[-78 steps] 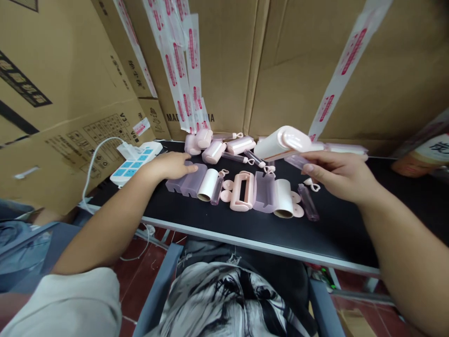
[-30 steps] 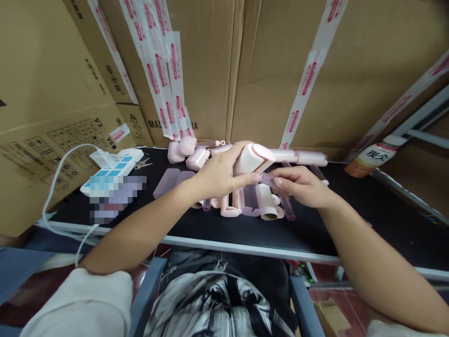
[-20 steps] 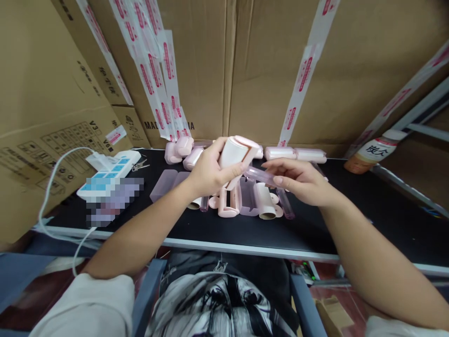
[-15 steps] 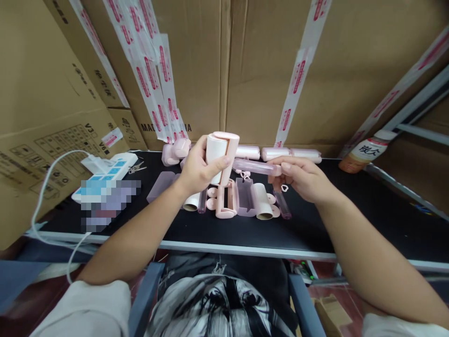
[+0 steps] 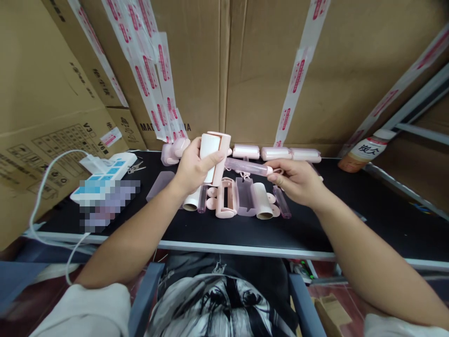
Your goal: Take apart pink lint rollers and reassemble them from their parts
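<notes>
My left hand (image 5: 192, 169) is closed around a lint roller (image 5: 221, 157), a pale pink housing with a white paper roll inside, tilted above the table. In my right hand (image 5: 298, 180), thumb and fingers pinch the pink looped end of a translucent pinkish tube handle (image 5: 247, 167). The handle's far end lies close beside the lint roller; whether they touch, I cannot tell. Below them on the black table lie an unfilled pink housing (image 5: 226, 213), a clear purplish cover (image 5: 246, 199), a paper roll (image 5: 262, 199), round pink end caps (image 5: 211, 203) and another tube handle (image 5: 282, 203).
Several filled pink rollers (image 5: 276, 153) line the back by the cardboard wall (image 5: 256, 70). At left are a white power strip (image 5: 117, 166) with a cable and some keys (image 5: 136, 167). A bottle (image 5: 366, 152) stands at the right rear.
The lint roller in my left hand has shifted slightly left and turned. My right hand has moved left and a little down with the tube handle, whose looped end now shows.
</notes>
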{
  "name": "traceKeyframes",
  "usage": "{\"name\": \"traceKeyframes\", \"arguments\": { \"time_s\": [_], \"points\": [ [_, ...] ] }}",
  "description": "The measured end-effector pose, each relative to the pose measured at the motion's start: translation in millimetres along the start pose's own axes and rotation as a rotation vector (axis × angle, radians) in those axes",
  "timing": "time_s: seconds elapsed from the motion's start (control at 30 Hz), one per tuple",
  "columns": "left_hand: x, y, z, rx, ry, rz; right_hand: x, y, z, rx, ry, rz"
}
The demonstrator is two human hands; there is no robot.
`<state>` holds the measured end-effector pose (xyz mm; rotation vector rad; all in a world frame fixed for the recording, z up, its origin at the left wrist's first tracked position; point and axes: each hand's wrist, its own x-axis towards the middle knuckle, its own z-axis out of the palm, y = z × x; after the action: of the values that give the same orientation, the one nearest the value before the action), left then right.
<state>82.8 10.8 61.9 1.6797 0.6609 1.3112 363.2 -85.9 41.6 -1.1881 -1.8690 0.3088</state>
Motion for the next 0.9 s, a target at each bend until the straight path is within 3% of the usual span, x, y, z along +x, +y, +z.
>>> {"name": "traceKeyframes", "arguments": {
  "time_s": [0.1,0.2,0.3,0.4,0.47,0.57,0.6,0.73,0.9],
  "points": [
    [0,9,1.1,-0.162,-0.053,-0.232,-3,-6,1,-0.343,0.118,-0.173],
    [0,15,-0.3,-0.201,-0.08,-0.292,-6,-8,1,-0.458,0.168,-0.24],
    [0,12,-4.1,-0.123,-0.052,-0.176,-6,-7,-1,-0.38,0.113,-0.212],
    [3,8,-10.2,0.052,-0.052,-0.026,1,-11,-5,-0.191,-0.059,-0.114],
    [4,13,-13.1,0.242,-0.012,0.068,8,-19,-8,-0.133,-0.119,-0.061],
    [0,35,-7.5,0.649,0.068,0.249,20,-39,-12,-0.153,-0.094,-0.01],
    [-2,43,-1.9,0.769,0.022,0.317,24,-46,-13,-0.138,-0.089,0.006],
    [-7,63,29.5,1.012,-0.366,0.623,35,-67,-17,0.096,-0.154,0.088],
    [11,58,41.9,1.076,-0.557,0.69,42,-70,-28,0.215,-0.388,0.256]
  ]
}}
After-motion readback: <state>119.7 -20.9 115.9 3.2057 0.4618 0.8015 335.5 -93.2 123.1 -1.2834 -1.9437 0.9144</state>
